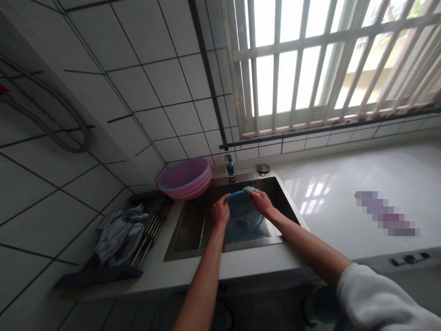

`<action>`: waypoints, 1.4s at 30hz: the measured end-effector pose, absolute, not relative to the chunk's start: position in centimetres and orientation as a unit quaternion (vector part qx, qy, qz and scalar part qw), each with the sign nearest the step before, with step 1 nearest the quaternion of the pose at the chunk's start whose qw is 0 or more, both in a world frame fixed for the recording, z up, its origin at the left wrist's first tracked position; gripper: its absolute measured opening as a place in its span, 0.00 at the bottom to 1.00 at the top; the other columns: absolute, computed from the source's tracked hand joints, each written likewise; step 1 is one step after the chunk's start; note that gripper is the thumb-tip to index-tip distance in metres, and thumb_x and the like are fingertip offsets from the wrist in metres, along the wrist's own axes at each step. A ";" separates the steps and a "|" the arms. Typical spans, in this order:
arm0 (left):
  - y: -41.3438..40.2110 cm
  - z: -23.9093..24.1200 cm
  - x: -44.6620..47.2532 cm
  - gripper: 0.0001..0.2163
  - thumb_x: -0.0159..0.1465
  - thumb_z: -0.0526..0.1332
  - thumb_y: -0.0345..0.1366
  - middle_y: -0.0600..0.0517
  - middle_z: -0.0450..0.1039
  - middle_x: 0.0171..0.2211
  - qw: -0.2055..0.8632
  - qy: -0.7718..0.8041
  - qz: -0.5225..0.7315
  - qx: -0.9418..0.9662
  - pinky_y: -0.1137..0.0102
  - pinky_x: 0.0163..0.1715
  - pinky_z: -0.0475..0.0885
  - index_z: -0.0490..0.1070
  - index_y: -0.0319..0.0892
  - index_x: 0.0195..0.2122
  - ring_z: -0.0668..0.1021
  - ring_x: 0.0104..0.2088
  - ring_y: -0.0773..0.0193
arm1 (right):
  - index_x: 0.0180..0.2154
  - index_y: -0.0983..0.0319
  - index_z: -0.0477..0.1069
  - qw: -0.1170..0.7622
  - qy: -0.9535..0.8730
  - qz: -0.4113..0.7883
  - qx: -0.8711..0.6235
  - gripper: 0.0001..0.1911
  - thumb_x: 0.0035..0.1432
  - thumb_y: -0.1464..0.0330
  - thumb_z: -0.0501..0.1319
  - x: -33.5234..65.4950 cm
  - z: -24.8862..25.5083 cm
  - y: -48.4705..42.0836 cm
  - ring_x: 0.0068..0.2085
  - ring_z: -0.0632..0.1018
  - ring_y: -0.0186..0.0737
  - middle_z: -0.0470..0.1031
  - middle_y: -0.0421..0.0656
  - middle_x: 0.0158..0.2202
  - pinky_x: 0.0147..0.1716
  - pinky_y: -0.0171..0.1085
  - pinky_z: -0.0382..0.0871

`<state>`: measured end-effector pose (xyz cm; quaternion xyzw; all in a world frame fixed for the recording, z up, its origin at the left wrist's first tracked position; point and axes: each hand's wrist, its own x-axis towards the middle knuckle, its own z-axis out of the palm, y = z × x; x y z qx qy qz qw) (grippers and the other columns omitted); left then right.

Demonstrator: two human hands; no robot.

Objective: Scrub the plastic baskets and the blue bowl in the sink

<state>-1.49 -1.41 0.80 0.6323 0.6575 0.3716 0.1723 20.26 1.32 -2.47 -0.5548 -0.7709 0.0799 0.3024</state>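
Over the steel sink (179, 254), a blue basket (237, 225) is tilted up with its blue rim toward the tap. My left hand (220, 211) is closed around the left part of that rim. At the rim's right end my right hand (261, 203) pinches a pale green cloth (248, 189) against it. The lower part of the basket is down inside the sink, dim and partly hard to make out. Fingertips of both hands are partly hidden behind the rim and cloth.
A pink colander (186, 179) rests at the sink's back left corner, beside the tap (229, 167). A drain strainer (263, 169) sits behind the sink. On the left, a striped cloth (120, 234) lies on a dark rack (151, 234). A blurred-out item (386, 214) lies on the white counter (337, 230).
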 end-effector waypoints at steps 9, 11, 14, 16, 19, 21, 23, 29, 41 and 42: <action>-1.6 0.6 -0.7 0.18 0.69 0.59 0.31 0.51 0.78 0.59 0.198 0.617 0.406 0.644 0.60 0.64 0.67 0.80 0.54 0.56 0.78 0.60 0.52 | 0.38 0.60 0.81 0.321 -0.783 0.100 -0.524 0.13 0.65 0.77 0.58 20.4 -1.7 1.0 0.40 0.81 0.42 0.82 0.45 0.39 0.45 0.36 0.72; -1.5 0.7 -1.5 0.17 0.69 0.59 0.34 0.47 0.80 0.57 0.178 0.672 0.405 0.594 0.58 0.63 0.68 0.79 0.52 0.57 0.79 0.59 0.49 | 0.37 0.60 0.80 0.321 -0.758 0.096 -0.560 0.14 0.65 0.77 0.56 21.4 -1.8 1.3 0.39 0.81 0.42 0.82 0.46 0.39 0.45 0.37 0.72; -1.5 0.6 -1.5 0.18 0.69 0.59 0.33 0.46 0.80 0.57 0.174 0.684 0.402 0.583 0.57 0.63 0.67 0.79 0.51 0.58 0.79 0.59 0.49 | 0.35 0.61 0.79 0.315 -0.746 0.094 -0.580 0.15 0.65 0.79 0.55 21.3 -2.2 1.3 0.38 0.80 0.42 0.82 0.46 0.37 0.44 0.36 0.71; -1.6 0.3 -0.7 0.19 0.68 0.59 0.29 0.50 0.79 0.58 0.193 0.639 0.404 0.625 0.58 0.66 0.65 0.80 0.53 0.56 0.77 0.61 0.51 | 0.35 0.62 0.79 0.311 -0.769 0.095 -0.550 0.14 0.63 0.80 0.57 20.1 -2.5 1.2 0.38 0.80 0.41 0.82 0.46 0.37 0.44 0.36 0.72; -1.7 0.2 0.3 0.21 0.65 0.58 0.25 0.53 0.78 0.59 0.202 0.584 0.400 0.677 0.60 0.69 0.62 0.81 0.54 0.53 0.75 0.64 0.54 | 0.39 0.62 0.79 0.306 -0.823 0.087 -0.470 0.13 0.61 0.81 0.59 18.2 -2.8 1.1 0.40 0.80 0.41 0.83 0.46 0.40 0.46 0.35 0.72; -1.7 0.3 0.1 0.21 0.66 0.58 0.26 0.51 0.78 0.59 0.189 0.602 0.390 0.670 0.59 0.67 0.63 0.81 0.54 0.54 0.76 0.63 0.53 | 0.40 0.61 0.80 0.312 -0.828 0.089 -0.458 0.14 0.61 0.81 0.58 18.1 -2.9 1.3 0.41 0.81 0.41 0.83 0.46 0.41 0.46 0.35 0.72; -1.8 0.6 -0.7 0.19 0.69 0.57 0.30 0.48 0.78 0.59 0.167 0.657 0.378 0.630 0.58 0.64 0.66 0.80 0.53 0.57 0.78 0.60 0.50 | 0.39 0.60 0.81 0.331 -0.792 0.102 -0.502 0.15 0.63 0.79 0.57 19.3 -3.1 1.7 0.40 0.82 0.42 0.83 0.45 0.40 0.44 0.35 0.72; -1.6 0.9 -2.8 0.18 0.71 0.57 0.34 0.41 0.80 0.56 0.124 0.722 0.382 0.564 0.57 0.59 0.69 0.78 0.48 0.59 0.80 0.56 0.46 | 0.40 0.62 0.81 0.377 -0.618 0.109 -0.681 0.12 0.61 0.75 0.58 25.2 -4.0 3.3 0.38 0.81 0.46 0.83 0.48 0.36 0.41 0.38 0.70; -1.6 0.9 -1.7 0.16 0.71 0.59 0.35 0.48 0.81 0.55 0.122 0.739 0.294 0.594 0.62 0.56 0.72 0.78 0.55 0.58 0.81 0.55 0.51 | 0.46 0.59 0.81 0.501 -0.753 0.197 -0.378 0.13 0.61 0.71 0.64 20.0 -2.4 0.9 0.47 0.81 0.45 0.82 0.47 0.46 0.51 0.42 0.73; -1.6 0.9 -1.9 0.16 0.72 0.59 0.35 0.49 0.81 0.55 0.120 0.741 0.293 0.592 0.62 0.55 0.72 0.78 0.55 0.58 0.81 0.55 0.51 | 0.45 0.59 0.81 0.502 -0.753 0.188 -0.382 0.10 0.62 0.69 0.65 20.2 -2.4 0.9 0.46 0.81 0.46 0.82 0.48 0.45 0.51 0.43 0.74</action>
